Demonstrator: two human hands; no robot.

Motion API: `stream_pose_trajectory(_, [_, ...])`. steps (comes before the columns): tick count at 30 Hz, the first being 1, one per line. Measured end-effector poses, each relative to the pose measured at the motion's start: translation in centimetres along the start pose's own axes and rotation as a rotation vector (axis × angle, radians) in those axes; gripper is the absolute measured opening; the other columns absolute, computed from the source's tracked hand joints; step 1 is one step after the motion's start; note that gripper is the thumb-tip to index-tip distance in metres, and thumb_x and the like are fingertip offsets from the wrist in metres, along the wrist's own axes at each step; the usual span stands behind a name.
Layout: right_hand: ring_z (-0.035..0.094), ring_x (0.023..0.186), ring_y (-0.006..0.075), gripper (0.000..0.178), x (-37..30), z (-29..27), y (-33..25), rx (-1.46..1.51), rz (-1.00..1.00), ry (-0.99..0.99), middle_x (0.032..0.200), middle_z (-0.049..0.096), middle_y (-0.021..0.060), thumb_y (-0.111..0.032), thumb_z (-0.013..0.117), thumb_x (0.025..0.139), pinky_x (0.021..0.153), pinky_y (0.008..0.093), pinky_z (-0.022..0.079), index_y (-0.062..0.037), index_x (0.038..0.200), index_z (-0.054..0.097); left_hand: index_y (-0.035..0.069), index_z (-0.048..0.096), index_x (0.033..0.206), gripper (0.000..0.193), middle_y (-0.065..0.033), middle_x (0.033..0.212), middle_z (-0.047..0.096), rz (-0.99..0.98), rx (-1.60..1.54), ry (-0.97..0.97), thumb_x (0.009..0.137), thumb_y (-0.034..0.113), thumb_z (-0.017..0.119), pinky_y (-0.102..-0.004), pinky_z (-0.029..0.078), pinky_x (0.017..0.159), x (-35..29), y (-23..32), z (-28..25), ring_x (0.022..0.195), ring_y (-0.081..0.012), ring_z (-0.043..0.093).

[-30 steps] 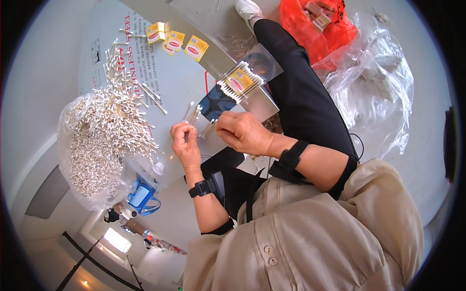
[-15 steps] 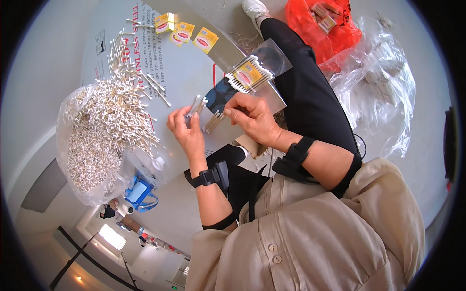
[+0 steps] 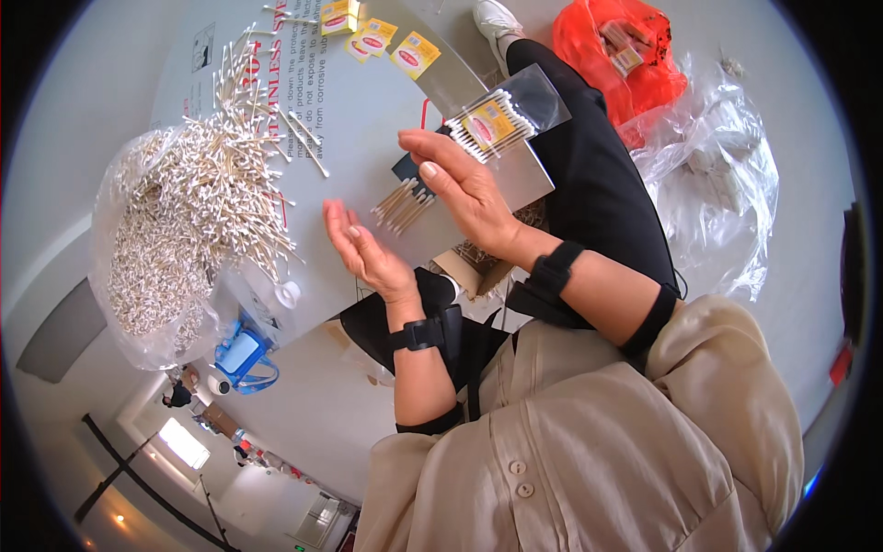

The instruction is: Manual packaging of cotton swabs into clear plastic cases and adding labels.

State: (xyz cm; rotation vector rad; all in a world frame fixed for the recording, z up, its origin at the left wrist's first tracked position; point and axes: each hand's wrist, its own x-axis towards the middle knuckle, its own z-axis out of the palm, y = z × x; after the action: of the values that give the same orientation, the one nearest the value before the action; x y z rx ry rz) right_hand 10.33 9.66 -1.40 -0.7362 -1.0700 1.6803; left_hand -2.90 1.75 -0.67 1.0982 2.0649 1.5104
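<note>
A small row of cotton swabs (image 3: 403, 204) lies side by side on the table, between my two hands. Left of the row, my left hand (image 3: 372, 258) is held with fingers stretched out and nothing in it. My right hand (image 3: 467, 191) hovers to the right of the swabs, its fingers extended and the palm turned inward, also holding nothing. Just beyond it sits a clear packet of cotton swabs (image 3: 487, 127) with a yellow card on top. A dark blue patch (image 3: 405, 167) shows partly behind my right hand.
A big heap of loose cotton swabs (image 3: 193, 221) spills from a clear bag on the left. Yellow printed cards (image 3: 414, 55) lie at the far edge. On the floor at right are a red plastic bag (image 3: 616, 74) and clear plastic bags (image 3: 717, 175). An open cardboard box (image 3: 474, 269) stands below the table.
Swabs that were in my left fingers now lie in the row on the table. My right hand has opened from a pinch near the row, and both hands have drawn away from the swabs.
</note>
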Motion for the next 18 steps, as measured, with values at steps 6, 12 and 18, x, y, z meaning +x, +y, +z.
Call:
stream_pose_trajectory(6, [0.045, 0.131, 0.02, 0.041, 0.3, 2.3, 2.0, -0.021, 0.011, 0.004, 0.142, 0.047, 0.0103, -0.021, 0.043, 0.104, 0.11, 0.0315, 0.034, 0.0009, 0.139, 0.045, -0.001, 0.028, 0.148, 0.063, -0.0214, 0.153, 0.029, -0.048, -0.258, -0.049, 0.104, 0.043, 0.037, -0.0443, 0.02, 0.118, 0.6, 0.2, 1.5, 0.143, -0.0297, 0.03])
stream_pose_trajectory(12, [0.044, 0.133, 0.0219, 0.044, 0.7, 1.8, 1.6, 0.21, 0.134, 0.027, 0.14, 0.049, 0.0155, -0.024, 0.042, 0.105, 0.115, 0.0347, 0.033, 0.0044, 0.139, 0.044, -0.001, 0.029, 0.148, 0.062, -0.0205, 0.154, 0.029, 0.109, 0.125, -0.173, 0.101, 0.036, 0.046, -0.0468, 0.02, 0.118, 0.2, 0.4, 0.2, 0.143, -0.034, 0.028])
stream_pose_trajectory(18, [0.046, 0.132, 0.0228, 0.042, 0.6, 1.4, 1.0, 0.244, 0.2, 0.06, 0.138, 0.051, 0.0159, -0.024, 0.042, 0.105, 0.115, 0.036, 0.034, 0.005, 0.135, 0.049, 0.001, 0.024, 0.151, 0.072, -0.0227, 0.157, 0.02, 0.264, 0.899, -0.548, 0.093, 0.032, 0.055, -0.0534, 0.014, 0.118, -2.4, 1.3, -0.5, 0.146, -0.0387, 0.018])
